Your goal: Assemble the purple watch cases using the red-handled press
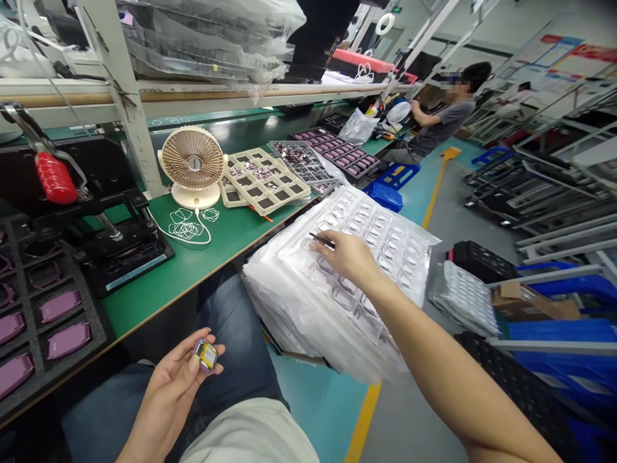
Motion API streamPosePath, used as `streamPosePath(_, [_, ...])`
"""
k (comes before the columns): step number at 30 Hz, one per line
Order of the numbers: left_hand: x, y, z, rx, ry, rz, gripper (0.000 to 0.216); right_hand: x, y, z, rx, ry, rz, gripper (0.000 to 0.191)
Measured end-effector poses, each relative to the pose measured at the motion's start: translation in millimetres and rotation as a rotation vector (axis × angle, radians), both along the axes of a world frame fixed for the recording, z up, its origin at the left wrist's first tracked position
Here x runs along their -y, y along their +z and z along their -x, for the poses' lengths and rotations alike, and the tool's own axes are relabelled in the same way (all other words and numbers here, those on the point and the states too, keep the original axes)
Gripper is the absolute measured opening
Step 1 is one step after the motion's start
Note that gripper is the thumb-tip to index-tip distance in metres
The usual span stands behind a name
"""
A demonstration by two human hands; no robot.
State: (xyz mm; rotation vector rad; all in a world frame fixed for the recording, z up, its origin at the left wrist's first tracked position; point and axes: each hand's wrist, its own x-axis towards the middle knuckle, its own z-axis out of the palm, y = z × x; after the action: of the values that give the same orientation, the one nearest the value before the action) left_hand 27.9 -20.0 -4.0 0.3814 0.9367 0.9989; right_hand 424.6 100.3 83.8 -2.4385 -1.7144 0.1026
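Module [205, 355] held in left hand [168, 392]; slim dark tool [322, 240] pinched in right hand [349, 257] above clear blister trays [366, 257].

The module, yellow on its visible face, is clasped by the left grip, with thumb and fingers closed around it over denim jeans [231, 321]. The right grip is clenched on the tool, with the knuckles low over the stacked trays, which lie just beside the green desk [193, 270]. A fan [193, 157], a beige grid tray [264, 181] and a foam tray [48, 321] of purple parts are laid out on the desk. Holding the module by its edges is advised, keeping pressure off its face, and the tool tip is best kept clear of the thin tray walls. A co-worker [441, 119] is seated far off.
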Motion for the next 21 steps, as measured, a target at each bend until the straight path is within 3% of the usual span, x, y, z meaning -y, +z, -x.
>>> streamPosePath(3, [-1.1,3.8,-4.3,0.032,-0.019,-0.028,0.042,21.0,9.7,15.5,-0.010,-0.005,-0.163,0.026])
streamPosePath(6, [-1.1,11.0,-14.4,0.087,-0.057,-0.084,0.039,52.8,7.2,69.0,-0.162,0.123,-0.407,0.023])
streamPosePath(9, [-2.8,16.2,-22.7,0.160,-0.088,-0.136,0.038,82.4,-18.3,142.7,-0.519,0.344,-0.484,0.014])
streamPosePath(11, [-4.9,16.7,-21.4,0.168,-0.059,-0.176,0.037,94.6,-42.4,184.7,-0.804,0.381,-0.498,0.009])
streamPosePath(14, [-5.6,15.9,-8.8,0.109,0.029,-0.213,0.035,99.8,-72.6,222.2,-1.188,0.294,-0.432,0.011])
streamPosePath(17, [-3.0,15.5,7.3,0.072,0.034,-0.207,0.036,98.0,-86.8,233.4,-1.443,0.237,-0.273,0.023])
streamPosePath(21, [-0.7,12.7,21.5,0.077,0.015,-0.214,0.036,96.6,-92.9,230.2,-1.753,0.104,0.180,0.042])
